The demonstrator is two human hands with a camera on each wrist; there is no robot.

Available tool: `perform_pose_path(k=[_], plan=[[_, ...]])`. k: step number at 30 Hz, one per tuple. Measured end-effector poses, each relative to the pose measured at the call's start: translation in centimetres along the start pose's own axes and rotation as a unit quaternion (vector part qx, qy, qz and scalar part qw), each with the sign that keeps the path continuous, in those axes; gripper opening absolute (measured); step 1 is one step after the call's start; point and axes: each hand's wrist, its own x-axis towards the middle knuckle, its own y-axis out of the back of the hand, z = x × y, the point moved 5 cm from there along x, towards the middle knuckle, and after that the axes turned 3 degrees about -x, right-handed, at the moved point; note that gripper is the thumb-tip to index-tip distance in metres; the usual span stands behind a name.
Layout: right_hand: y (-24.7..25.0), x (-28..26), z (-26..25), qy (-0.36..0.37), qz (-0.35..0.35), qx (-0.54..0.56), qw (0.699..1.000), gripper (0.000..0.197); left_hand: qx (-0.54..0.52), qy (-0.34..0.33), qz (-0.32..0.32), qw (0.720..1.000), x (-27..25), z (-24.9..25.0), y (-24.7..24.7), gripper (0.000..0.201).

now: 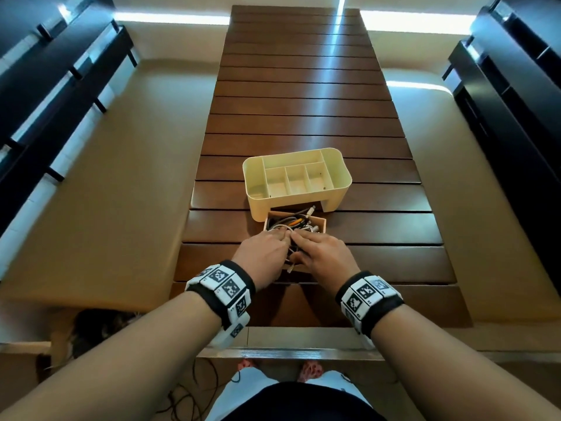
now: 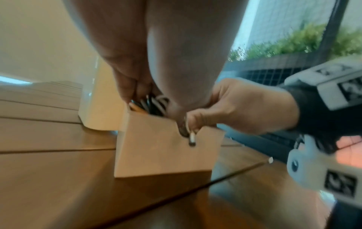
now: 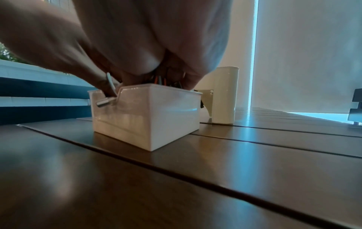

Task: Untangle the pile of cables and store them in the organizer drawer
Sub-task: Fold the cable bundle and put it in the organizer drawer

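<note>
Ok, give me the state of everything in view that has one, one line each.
Drawer: pulled out of the organizer, resting on the table, full of cables.
Cables: heaped inside the drawer; one plug hangs out through the front notch.
Organizer: upright, top compartments look empty.
Left hand: fingers curled into the cables.
Right hand: fingers curled round the cables.

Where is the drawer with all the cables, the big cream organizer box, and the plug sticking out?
drawer (image 3: 172,117), right wrist view, on its bare side wall.
organizer (image 1: 337,174), head view, on its right outer wall.
plug (image 3: 102,103), right wrist view, on its metal tip at the drawer's notch.
</note>
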Motion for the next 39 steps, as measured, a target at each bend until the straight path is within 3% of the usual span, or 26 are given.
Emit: perform_pose_path(k=[3,5,10,13,17,22,26,29,31,32,35,39], plan=[[0.5,0.4,-0.4,0.006,0.030,-0.025,0.999,0.034,-0.083,-0.015,-0.028,0.996,-0.6,-1.1,0.3,0.062],[0.8,1.2,-0.6,-0.010,0.040,-0.058,0.997,0.026,-0.091,-0.018,-0.007,0.996,-0.7,-1.9,0.6,0.059],[0.3,1.4,-1.1,-0.012,0.039,-0.095,0.995,0.022,-0.031,-0.012,0.027,0.999,0.5,-2.1,0.7,0.038],[-0.1,1.2,-1.0,-0.016,0.036,-0.076,0.996,0.020,0.049,0.027,0.004,0.998,1.3,-2.4,0.9,0.027],[0.0,0.4,-1.2,-0.006,0.052,-0.055,0.997,0.024,0.080,0.062,-0.027,0.994,2.0,-1.9,1.2,0.027],[0.5,0.9,-0.3,-0.027,-0.029,-0.064,0.997,0.032,0.076,0.091,-0.043,0.992,1.7,-1.2,1.3,0.022],[1.2,2.5,0.4,-0.047,-0.149,-0.066,0.986,0.035,0.045,0.088,-0.022,0.995,0.6,-1.0,1.7,0.026],[0.6,1.8,0.4,-0.065,-0.144,-0.063,0.985,0.041,0.016,0.068,0.007,0.998,0.4,-1.3,2.0,0.025],[0.4,1.4,0.4,-0.064,-0.115,-0.071,0.989,0.042,0.014,0.020,0.033,0.999,0.5,-1.3,2.1,0.033],[0.3,1.4,0.4,-0.063,-0.101,-0.077,0.990,0.042,0.021,-0.008,0.037,0.999,0.6,-1.2,1.9,0.046],[0.2,1.4,0.0,-0.060,-0.070,-0.097,0.991,0.039,0.046,-0.049,-0.009,0.998,1.4,-1.2,1.3,0.082],[0.1,0.7,-0.9,-0.033,-0.022,-0.095,0.995,0.031,0.055,-0.049,-0.092,0.993,2.0,-1.3,0.2,0.077]])
